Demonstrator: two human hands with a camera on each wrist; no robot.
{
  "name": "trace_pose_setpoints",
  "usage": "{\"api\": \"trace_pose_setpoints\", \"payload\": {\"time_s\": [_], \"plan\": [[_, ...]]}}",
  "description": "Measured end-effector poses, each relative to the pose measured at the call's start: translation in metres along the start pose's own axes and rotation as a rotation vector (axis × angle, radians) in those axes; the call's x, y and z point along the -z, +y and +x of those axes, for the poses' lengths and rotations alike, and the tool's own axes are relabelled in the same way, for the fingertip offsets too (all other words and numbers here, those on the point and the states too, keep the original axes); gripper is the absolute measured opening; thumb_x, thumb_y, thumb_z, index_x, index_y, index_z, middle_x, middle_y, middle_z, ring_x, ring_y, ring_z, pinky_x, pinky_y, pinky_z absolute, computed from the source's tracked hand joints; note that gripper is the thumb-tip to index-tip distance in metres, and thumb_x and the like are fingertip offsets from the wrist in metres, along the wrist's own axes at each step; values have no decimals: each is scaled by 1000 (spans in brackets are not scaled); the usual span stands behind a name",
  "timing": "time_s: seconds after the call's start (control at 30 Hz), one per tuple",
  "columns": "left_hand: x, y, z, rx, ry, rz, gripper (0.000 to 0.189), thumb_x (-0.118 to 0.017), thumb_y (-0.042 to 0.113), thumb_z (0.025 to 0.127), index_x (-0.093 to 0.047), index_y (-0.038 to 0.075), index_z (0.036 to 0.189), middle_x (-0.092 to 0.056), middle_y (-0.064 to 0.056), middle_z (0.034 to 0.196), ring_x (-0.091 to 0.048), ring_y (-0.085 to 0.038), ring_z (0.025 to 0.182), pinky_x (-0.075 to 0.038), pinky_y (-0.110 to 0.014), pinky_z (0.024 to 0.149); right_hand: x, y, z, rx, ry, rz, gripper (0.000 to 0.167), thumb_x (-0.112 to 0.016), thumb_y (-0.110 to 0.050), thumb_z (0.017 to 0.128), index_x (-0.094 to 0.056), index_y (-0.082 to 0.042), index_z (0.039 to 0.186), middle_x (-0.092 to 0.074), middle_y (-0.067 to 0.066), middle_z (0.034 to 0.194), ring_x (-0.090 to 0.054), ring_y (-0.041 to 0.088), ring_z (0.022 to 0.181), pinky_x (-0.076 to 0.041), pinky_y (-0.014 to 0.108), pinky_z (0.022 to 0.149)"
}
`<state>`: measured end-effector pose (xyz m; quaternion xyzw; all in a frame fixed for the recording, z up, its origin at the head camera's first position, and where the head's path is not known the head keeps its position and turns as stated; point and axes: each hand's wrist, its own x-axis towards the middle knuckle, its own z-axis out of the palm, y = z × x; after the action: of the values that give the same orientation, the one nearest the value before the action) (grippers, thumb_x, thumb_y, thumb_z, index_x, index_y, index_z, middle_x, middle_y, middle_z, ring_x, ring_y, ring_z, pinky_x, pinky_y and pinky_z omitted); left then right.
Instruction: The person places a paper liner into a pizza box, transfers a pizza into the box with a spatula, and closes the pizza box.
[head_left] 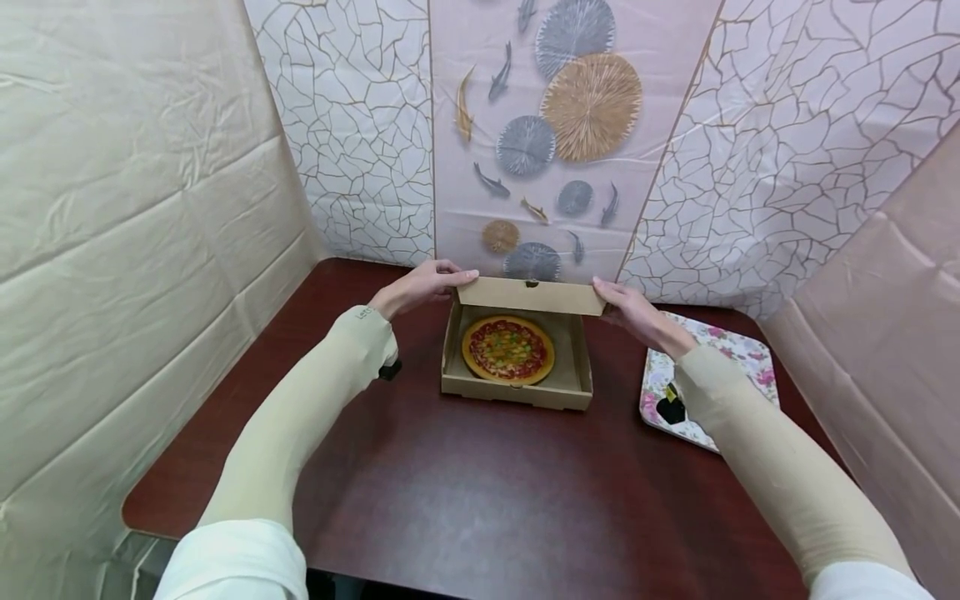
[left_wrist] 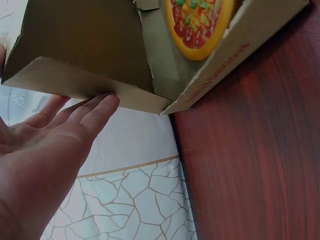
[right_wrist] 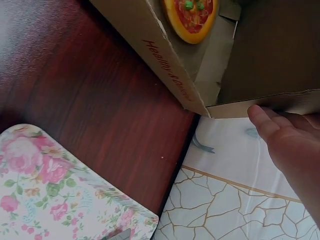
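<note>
A brown cardboard pizza box (head_left: 517, 393) stands on the table with its lid (head_left: 525, 295) raised at the back. Inside lies a round pizza (head_left: 508, 350) with red, yellow and green topping. My left hand (head_left: 422, 287) grips the lid's left corner, thumb on the front flap and fingers along the side wall. At the opposite corner, my right hand (head_left: 639, 315) holds the lid in much the same way. Both wrist views show fingertips against the lid's side walls, with the thumbs mostly hidden. Red lettering runs along the box's side wall (right_wrist: 167, 62).
To the right, partly under my right forearm, lies a white tray (head_left: 738, 350) with pink flowers. Part of a grey object (right_wrist: 119, 235) shows on it in the right wrist view. The dark red table (head_left: 465, 492) meets patterned cloth walls (head_left: 360, 150) behind and at the sides.
</note>
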<state>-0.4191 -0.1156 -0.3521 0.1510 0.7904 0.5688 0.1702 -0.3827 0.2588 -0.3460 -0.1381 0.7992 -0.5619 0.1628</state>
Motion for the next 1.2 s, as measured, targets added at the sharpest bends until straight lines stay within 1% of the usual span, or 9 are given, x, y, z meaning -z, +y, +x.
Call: {"api": "trace_pose_setpoints", "payload": {"time_s": [0.07,0.17,0.23,0.3,0.4,0.57,0.8,0.93,1.2], "plan": [[0,-1,-2,0,-7,28,62,-68,49,86,-53,8,129,-53,-8,134,-52,-23,127,-39,-43,111,0,3,-3,0,10,5,71,-34,-45,103,-19,6,151,-53,2,123,-57,-9,98,-26,46,118],[1,-3,-5,2,-10,96,64,-70,54,82,-55,13,129,-52,-5,135,-51,-21,128,-39,-43,111,0,6,-7,0,16,-9,73,-36,-44,103,-11,2,153,-38,15,148,-55,11,124,-24,44,119],[0,-5,-8,-6,-14,160,63,-70,57,81,-57,15,126,-54,-4,134,-52,-21,127,-40,-42,109,0,9,-10,-2,10,-26,73,-38,-43,103,-9,1,154,-21,21,158,-44,25,136,-23,45,119],[0,-6,-10,-13,-9,223,62,-69,59,80,-59,17,125,-55,-3,133,-51,-20,126,-40,-43,108,0,12,-12,-5,2,-44,74,-39,-44,102,-9,-1,154,-15,20,161,-27,37,144,-23,45,119],[-1,-8,-12,-19,-7,292,64,-70,60,78,-59,18,126,-55,-4,135,-48,-21,128,-38,-45,108,-1,15,-15,0,-8,-65,73,-41,-43,102,-11,-2,154,-20,21,159,-29,36,143,-24,46,119],[-2,-10,-15,6,-19,316,75,-75,59,73,-56,16,132,-51,-5,140,-44,-22,132,-35,-46,111,-5,17,-21,22,-28,-97,70,-42,-41,102,-14,-4,154,-27,21,157,-32,35,142,-24,47,118],[-6,-10,-19,23,-42,323,85,-80,57,69,-53,13,136,-46,-5,145,-40,-22,137,-33,-45,113,-7,23,-28,14,-5,-292,68,-41,-46,101,-19,-10,155,-29,17,157,-27,36,145,-25,54,116],[-9,-13,-20,22,-48,352,85,-81,56,68,-53,12,135,-47,-5,145,-41,-23,137,-35,-45,112,-8,28,-29,15,2,-373,68,-42,-49,100,-21,-14,155,-28,16,158,-25,38,145,-25,57,115],[-17,-21,-24,9,-61,400,82,-82,50,70,-52,10,135,-51,-6,140,-46,-22,129,-38,-44,110,-16,38,-34,14,-9,-406,69,-45,-46,100,-21,-12,155,-27,20,158,-17,41,147,-18,61,116]]}}
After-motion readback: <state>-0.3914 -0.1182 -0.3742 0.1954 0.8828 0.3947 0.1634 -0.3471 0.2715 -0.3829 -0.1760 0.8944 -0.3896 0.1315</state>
